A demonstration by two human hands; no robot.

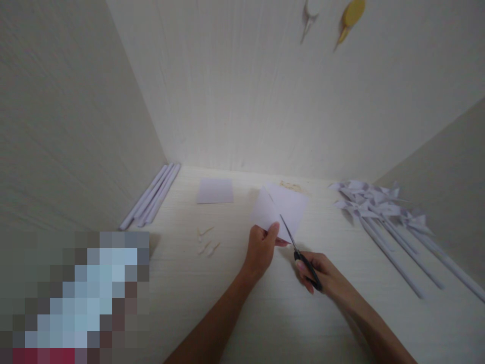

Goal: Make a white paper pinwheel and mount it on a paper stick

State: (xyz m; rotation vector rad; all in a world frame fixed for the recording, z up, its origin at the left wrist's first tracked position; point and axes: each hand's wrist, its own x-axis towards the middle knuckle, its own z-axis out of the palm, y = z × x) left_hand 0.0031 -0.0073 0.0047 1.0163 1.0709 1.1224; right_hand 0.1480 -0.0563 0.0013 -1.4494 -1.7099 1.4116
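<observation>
Closest to the camera is a blurred-out patch [76, 298] in the bottom left corner, just blocky blue and grey squares, so no telling what's under it. Behind it, along the left wall, a few rolled paper sticks [151, 194] lie side by side on the pale table [212, 313]. A bit further right there's a flat paper square [215, 190] lying on its own, and in front of that three small pins [207, 241], loosely grouped.

Then the action in the middle. The left hand [260, 250] is closed in a pinch on the near corner of a folded white paper [282, 207], thumb on top, holding it up off the table and tilted toward the back wall. The right hand [322, 275] is wrapped around the black handles of the scissors [301, 253], fingers through the loops. The blades point up and away, with the tips lying against the paper just right of the left thumb. Can't tell how far apart the blades are, they read as one thin line.

Over on the right sits a pile of finished paper pinwheels [379, 207] on long sticks, fanned out toward the right edge. Up on the back wall hang a white thing [311, 11] and a yellow thing [352, 15], too cut off to identify.
</observation>
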